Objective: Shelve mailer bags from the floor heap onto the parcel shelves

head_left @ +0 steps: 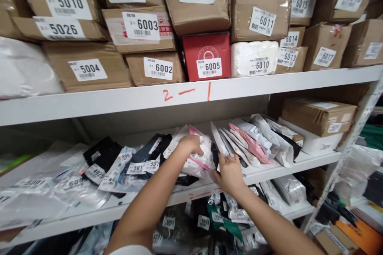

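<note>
Both my hands reach onto the middle shelf, into a row of bagged parcels. My left hand (191,145) is curled over a clear plastic bag with a pink edge (200,164), its fingertips partly hidden. Just right of it, my right hand (231,170) has bent fingers at the front edges of upright parcels, closed on a thin grey-white parcel bag (225,143). A narrow black parcel (214,154) stands between the two hands. Further right, white mailers and a pink mailer (249,142) lean in the same row.
Above, a white shelf beam (128,101) marked "2-1" carries labelled cartons and a red box (206,53) numbered 6005. Labelled bags, one a black bag (103,153), lie to the left. A carton (318,115) stands at right. More bagged goods (218,217) fill the lower shelf.
</note>
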The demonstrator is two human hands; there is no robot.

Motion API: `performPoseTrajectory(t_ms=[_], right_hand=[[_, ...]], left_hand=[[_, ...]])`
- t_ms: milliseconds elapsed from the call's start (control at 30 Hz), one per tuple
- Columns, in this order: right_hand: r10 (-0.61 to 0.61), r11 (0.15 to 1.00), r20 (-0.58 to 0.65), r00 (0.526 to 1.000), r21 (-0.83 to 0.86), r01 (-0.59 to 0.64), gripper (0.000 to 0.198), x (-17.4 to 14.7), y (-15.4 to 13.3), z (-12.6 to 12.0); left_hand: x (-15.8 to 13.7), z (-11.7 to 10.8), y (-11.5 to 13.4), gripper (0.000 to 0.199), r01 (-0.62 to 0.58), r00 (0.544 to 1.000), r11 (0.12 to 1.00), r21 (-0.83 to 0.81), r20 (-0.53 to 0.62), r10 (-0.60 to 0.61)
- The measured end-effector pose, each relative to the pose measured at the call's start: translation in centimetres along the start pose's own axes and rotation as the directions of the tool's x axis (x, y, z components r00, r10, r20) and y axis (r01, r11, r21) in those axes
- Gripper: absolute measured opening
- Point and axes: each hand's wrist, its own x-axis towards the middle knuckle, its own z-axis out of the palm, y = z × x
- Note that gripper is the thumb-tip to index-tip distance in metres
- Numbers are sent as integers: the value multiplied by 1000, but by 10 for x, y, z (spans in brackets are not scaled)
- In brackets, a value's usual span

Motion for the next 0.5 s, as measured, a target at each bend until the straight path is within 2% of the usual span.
performPoseTrajectory(t_ms=[133,233,300,367,400,433,500], right_hand=[[148,987,-102,984,85,-140,60,1,-18,17],[170,985,-76,983,34,-168,74,6,-36,29],[169,985,-55,984,-18,-170,76,9,-43,34],[157,986,-49,986,-53,-159,76,11,-43,35],[149,987,-48,988,-60,-151,77,12,-41,35],[141,988,-46,989,-61,-143,79,12,-39,34],[128,991,-50,991,-33,-129,80,12,-32,31]], left_hand=[[-1,4,-5,69,-15,1000,1000,-7,-17,15],[-3,3,-6,73,-17,1000,1000,-21,-23,16],[-6,0,-5,73,46,998,998,-35,-29,-47],[-8,-6,2,69,174,974,984,-36,-141,-177],[-8,-9,8,66,193,955,980,-39,-224,-197],[-7,-12,16,62,159,941,987,-38,-296,-163],[1,-17,34,56,-40,936,999,-12,-349,34]])
